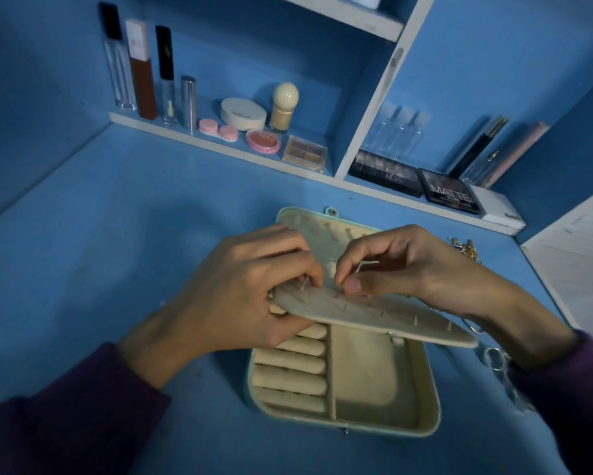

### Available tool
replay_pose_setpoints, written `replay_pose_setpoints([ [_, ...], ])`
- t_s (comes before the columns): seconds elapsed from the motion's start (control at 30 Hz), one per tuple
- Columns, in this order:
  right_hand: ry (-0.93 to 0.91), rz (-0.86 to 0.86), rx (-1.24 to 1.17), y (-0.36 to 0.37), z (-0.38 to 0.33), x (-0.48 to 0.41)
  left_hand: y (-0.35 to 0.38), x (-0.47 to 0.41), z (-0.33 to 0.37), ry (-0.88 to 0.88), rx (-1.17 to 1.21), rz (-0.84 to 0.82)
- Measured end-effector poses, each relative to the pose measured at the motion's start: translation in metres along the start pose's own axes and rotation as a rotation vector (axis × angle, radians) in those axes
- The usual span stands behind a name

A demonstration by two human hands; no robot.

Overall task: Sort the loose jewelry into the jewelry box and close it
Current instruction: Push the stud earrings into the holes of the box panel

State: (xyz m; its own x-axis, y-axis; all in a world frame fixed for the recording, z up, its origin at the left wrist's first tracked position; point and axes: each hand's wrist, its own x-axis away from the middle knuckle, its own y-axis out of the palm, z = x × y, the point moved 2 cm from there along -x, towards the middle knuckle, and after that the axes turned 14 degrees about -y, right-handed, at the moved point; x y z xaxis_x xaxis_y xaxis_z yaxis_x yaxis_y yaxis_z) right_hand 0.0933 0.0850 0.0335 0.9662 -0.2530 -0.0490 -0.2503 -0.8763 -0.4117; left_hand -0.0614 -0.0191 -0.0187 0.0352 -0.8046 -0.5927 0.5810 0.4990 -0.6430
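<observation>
Cream earring panel (pixel 374 318) in left hand (pixel 240 296), right fingers (pixel 354 285) pinching a stud (pixel 337 292)

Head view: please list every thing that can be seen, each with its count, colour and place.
jewelry box: one, pale green with cream lining, open on the blue table.
earring panel: one, cream, lifted over the box.
ring rolls: several, cream, box's left compartment.
gold jewelry: one pile, gold, right of the box.
silver jewelry: few pieces, silver, near the right wrist.
cosmetics: many, mixed colours, on the white shelf.
left hand: grips the panel's left end.
right hand: pinches a stud earring at the panel.
</observation>
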Motion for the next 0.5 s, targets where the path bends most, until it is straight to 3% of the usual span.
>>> replay_pose_setpoints([
  [0.5,-0.032,0.000,0.099,-0.0011,-0.0023,0.0012,0.0003,0.0005,0.0001,-0.014,-0.002,-0.006],
])
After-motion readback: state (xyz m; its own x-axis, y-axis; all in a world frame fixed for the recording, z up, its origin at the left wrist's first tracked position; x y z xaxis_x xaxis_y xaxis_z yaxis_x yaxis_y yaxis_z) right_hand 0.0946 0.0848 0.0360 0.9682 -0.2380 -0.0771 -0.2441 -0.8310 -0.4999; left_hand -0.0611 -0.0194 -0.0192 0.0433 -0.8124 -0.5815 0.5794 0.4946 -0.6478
